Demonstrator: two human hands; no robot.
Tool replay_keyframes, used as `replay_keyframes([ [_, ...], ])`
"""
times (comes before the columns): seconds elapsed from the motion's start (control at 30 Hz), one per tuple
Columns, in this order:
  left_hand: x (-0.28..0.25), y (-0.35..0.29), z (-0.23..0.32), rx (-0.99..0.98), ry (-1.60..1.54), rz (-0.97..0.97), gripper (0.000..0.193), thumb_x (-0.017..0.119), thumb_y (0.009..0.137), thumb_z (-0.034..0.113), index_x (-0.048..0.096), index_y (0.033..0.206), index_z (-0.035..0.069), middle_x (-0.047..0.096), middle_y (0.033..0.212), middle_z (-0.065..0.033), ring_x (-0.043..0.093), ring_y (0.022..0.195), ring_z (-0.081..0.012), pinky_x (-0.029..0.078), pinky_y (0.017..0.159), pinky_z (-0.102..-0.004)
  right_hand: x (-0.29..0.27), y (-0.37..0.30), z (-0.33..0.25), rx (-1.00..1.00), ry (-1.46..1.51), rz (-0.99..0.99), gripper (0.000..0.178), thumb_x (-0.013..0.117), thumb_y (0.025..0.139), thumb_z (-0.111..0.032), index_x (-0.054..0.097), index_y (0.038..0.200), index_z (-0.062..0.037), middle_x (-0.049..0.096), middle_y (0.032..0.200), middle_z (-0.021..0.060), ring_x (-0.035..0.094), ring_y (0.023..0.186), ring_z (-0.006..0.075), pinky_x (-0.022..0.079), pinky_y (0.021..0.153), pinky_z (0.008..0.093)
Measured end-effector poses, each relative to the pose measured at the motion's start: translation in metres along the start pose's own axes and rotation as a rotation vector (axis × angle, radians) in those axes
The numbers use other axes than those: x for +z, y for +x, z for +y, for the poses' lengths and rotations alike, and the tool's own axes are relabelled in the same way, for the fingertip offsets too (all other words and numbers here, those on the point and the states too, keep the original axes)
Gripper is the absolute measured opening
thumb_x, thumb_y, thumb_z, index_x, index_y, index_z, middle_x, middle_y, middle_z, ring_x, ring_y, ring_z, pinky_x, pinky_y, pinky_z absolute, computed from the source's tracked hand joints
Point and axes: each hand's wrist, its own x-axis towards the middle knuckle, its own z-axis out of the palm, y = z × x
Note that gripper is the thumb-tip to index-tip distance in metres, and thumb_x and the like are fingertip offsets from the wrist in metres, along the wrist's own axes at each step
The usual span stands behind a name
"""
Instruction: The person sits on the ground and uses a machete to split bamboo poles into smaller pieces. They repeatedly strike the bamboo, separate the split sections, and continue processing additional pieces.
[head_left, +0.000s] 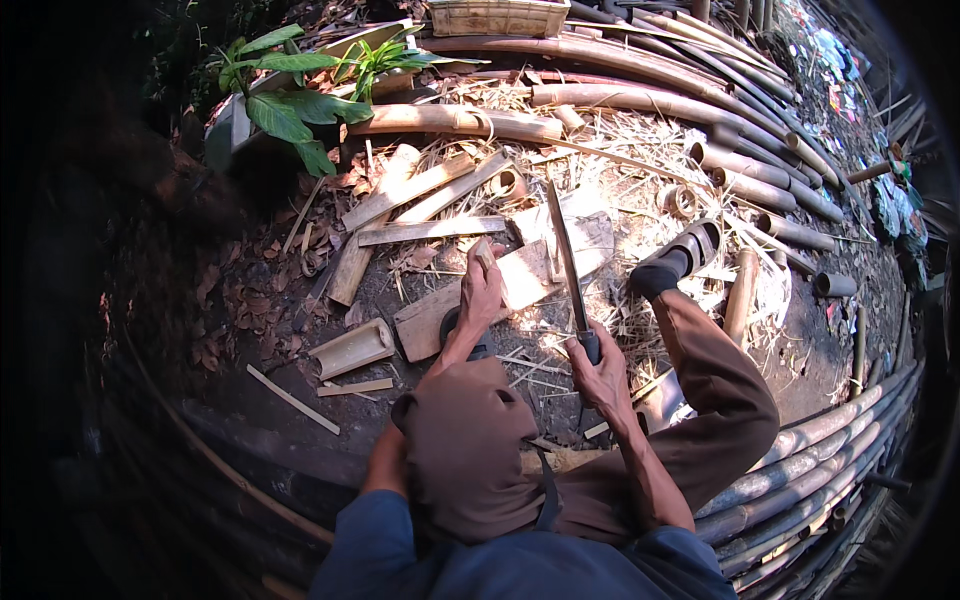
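Observation:
My right hand [603, 378] is closed around the dark handle of a long knife [568, 258], whose narrow blade points up and away from me. In my left hand [481, 293], just past my bent left knee, the fingers are closed on a short bamboo piece [486, 254]; its far end shows above them. Beneath that hand lies a wide wooden board [425, 322], partly covered by the hand and my left foot. The knife is apart from the bamboo piece, to its right.
A half-round bamboo section [352, 349] and several flat bamboo strips [432, 231] lie to the left. Bamboo poles [660, 98] are piled at the far side, and more poles [800, 462] run along the right. Pale shavings [640, 150] cover the ground near a bamboo ring [680, 202].

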Motion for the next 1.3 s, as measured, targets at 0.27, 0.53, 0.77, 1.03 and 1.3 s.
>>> replay_keyframes([
  [0.27, -0.012, -0.007, 0.028, -0.181, 0.009, -0.259, 0.024, 0.063, 0.091, 0.011, 0.056, 0.111, -0.001, 0.061, 0.089, -0.0117, 0.061, 0.078, -0.0164, 0.052, 0.069, -0.0319, 0.020, -0.001, -0.039, 0.007, 0.187, -0.227, 0.049, 0.039, 0.104, -0.036, 0.039, 0.143, -0.0067, 0.047, 0.070, 0.0006, 0.047, 0.059, 0.0090, 0.040, 0.055, 0.0286],
  [0.53, -0.010, -0.007, 0.042, -0.067, 0.175, -0.360, 0.021, 0.066, 0.089, 0.013, 0.054, 0.102, 0.001, 0.058, 0.086, -0.0086, 0.059, 0.079, -0.0153, 0.049, 0.072, -0.0315, 0.022, 0.009, -0.034, 0.034, 0.246, -0.245, 0.046, 0.039, 0.104, -0.031, 0.041, 0.142, -0.0048, 0.045, 0.066, -0.0021, 0.044, 0.055, 0.0070, 0.038, 0.052, 0.0268],
  [0.77, -0.011, -0.010, 0.040, -0.169, 0.093, -0.367, 0.025, 0.065, 0.088, 0.012, 0.056, 0.108, 0.000, 0.059, 0.090, -0.0107, 0.058, 0.088, -0.0160, 0.048, 0.080, -0.0319, 0.025, 0.009, -0.026, 0.023, 0.244, -0.247, 0.045, 0.040, 0.104, -0.030, 0.042, 0.142, -0.0059, 0.045, 0.065, -0.0018, 0.044, 0.055, 0.0068, 0.038, 0.051, 0.0268],
  [1.03, -0.010, -0.007, 0.041, -0.140, 0.114, -0.405, 0.029, 0.063, 0.088, 0.013, 0.057, 0.113, 0.000, 0.062, 0.093, -0.0117, 0.061, 0.090, -0.0194, 0.049, 0.082, -0.0345, 0.028, 0.009, -0.023, 0.004, 0.230, -0.245, 0.045, 0.040, 0.104, -0.030, 0.042, 0.142, -0.0065, 0.045, 0.064, -0.0021, 0.044, 0.053, 0.0067, 0.038, 0.050, 0.0268],
  [1.3, -0.002, -0.006, 0.025, -0.127, 0.130, -0.126, 0.024, 0.065, 0.089, 0.017, 0.051, 0.106, 0.007, 0.059, 0.078, -0.0085, 0.065, 0.073, -0.0195, 0.050, 0.061, -0.0326, 0.030, 0.005, -0.028, 0.047, 0.244, -0.236, 0.046, 0.042, 0.103, -0.032, 0.042, 0.142, -0.0069, 0.044, 0.064, -0.0034, 0.043, 0.053, 0.0064, 0.037, 0.049, 0.0257],
])
